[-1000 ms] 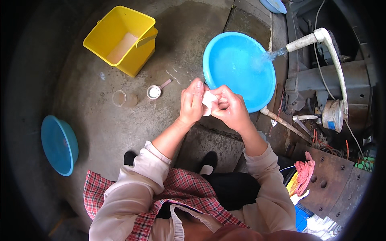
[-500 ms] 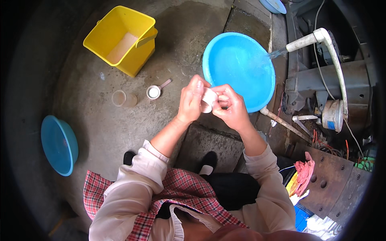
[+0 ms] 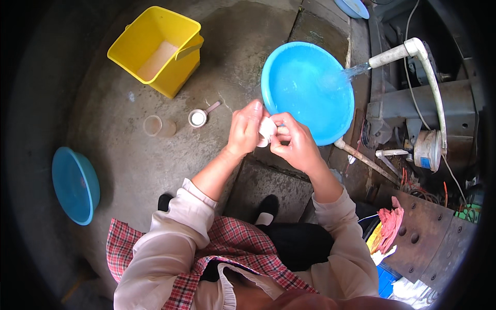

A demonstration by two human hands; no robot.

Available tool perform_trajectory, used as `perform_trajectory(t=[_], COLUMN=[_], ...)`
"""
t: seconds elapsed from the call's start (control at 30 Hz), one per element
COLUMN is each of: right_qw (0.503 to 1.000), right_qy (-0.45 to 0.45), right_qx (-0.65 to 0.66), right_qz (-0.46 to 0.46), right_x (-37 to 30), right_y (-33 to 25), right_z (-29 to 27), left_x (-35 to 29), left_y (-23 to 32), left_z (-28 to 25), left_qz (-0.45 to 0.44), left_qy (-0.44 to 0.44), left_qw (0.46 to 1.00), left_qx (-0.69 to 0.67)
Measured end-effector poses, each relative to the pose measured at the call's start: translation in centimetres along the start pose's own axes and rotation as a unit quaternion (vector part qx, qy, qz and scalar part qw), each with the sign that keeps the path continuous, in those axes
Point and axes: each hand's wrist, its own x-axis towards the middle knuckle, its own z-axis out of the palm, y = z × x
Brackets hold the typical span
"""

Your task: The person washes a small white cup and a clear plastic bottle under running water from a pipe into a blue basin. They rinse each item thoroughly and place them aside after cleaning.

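My left hand (image 3: 245, 130) grips a small white rounded piece (image 3: 265, 131), with the thumb along its upper side. What kind of thing it is I cannot make out. From the other side, the bent fingers of my right hand (image 3: 298, 143) pinch the edge of the same piece. Both hands are just off the near left rim of a bright blue basin (image 3: 266, 80). Water (image 3: 356, 71) pours into that basin from a white pipe (image 3: 391, 55).
A yellow bucket (image 3: 184, 77) with pale powder inside stands far left. Nearer are a clear plastic cup (image 3: 153, 126) and a small handled scoop (image 3: 198, 118) holding white stuff. Another blue basin (image 3: 77, 188) lies at the left. Metal machinery (image 3: 429, 106) and crumpled cloths (image 3: 390, 225) line the right.
My right hand's fingers have shifted along the white piece's edge, and the piece has turned slightly. My left hand keeps its hold nearly in place. Water is still running.
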Motion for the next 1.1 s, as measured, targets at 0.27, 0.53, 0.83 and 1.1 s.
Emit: perform_trajectory(t=[0.27,0.53,0.83,1.1], right_qw=[0.999,0.999,1.0,0.995], right_qy=[0.004,0.004,0.014,0.049], right_qx=[0.042,-0.039,-0.008,0.08], right_qz=[-0.002,-0.033,0.008,-0.03], right_x=[0.3,0.4,0.4,-0.1], right_y=[1.1,1.3,0.3,0.9], right_z=[-0.2,-0.2,-0.1,0.7], left_x=[-0.3,-0.7,-0.5,-0.5], left_y=[-0.8,-1.6,-0.8,-1.9], left_z=[0.6,1.0,0.9,1.2], left_qz=[-0.041,-0.082,-0.056,-0.118], left_qy=[0.032,0.071,0.056,0.129], left_qw=[0.996,0.989,0.995,0.971], left_qx=[-0.074,-0.096,-0.059,-0.165])
